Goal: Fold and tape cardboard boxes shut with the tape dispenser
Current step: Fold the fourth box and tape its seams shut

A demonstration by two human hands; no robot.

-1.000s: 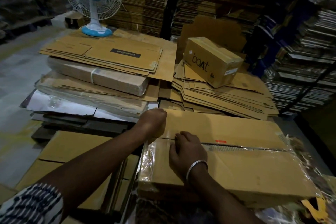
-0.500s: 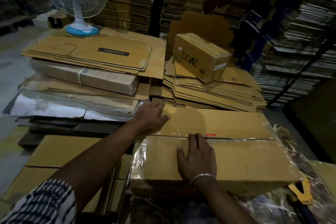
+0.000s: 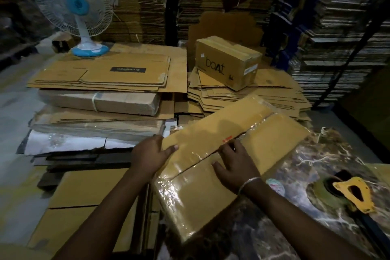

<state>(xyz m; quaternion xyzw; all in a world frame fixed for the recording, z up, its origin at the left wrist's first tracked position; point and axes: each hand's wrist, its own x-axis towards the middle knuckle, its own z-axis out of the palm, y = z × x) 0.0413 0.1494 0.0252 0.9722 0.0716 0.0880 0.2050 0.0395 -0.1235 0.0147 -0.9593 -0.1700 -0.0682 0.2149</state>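
Flattened corrugated sheet stacks (image 3: pixel 101 78) are lying well beyond the left hand; the top sheet is carrying a dark label that appears to read "Crompton", seen upside down. Past the right hand, a smaller pile of flat cartons (image 3: pixel 249 99) is bearing a closed box (image 3: pixel 226 60) printed "boAt", with a white sticker too small to read. A white and blue table fan (image 3: pixel 77 12) is standing far beyond the left hand.

The cardboard box (image 3: pixel 211 160) under both hands is lying skewed on the marbled counter (image 3: pixel 285 196), its two top flaps meeting at a centre seam. Glossy clear tape is already showing over the near end of the seam and around the near corner. A small red mark is sitting on the seam just beyond the right hand; illegible.

Left hand (image 3: pixel 150 157) is gripping the box's left edge, thumb lying on top. Right hand (image 3: pixel 233 167) is resting flat on the near flap, fingers spread and released, fingertips touching the seam.

Step, as judged: flaps being held shut and the tape being smoothed down. The far stretch of seam looks untaped.

Tape dispenser (image 3: pixel 348 193), yellow-framed, is lying on the counter to the right of the right hand, apart from it. The next move probably calls for the left hand steadying the box while the right is reaching for it.
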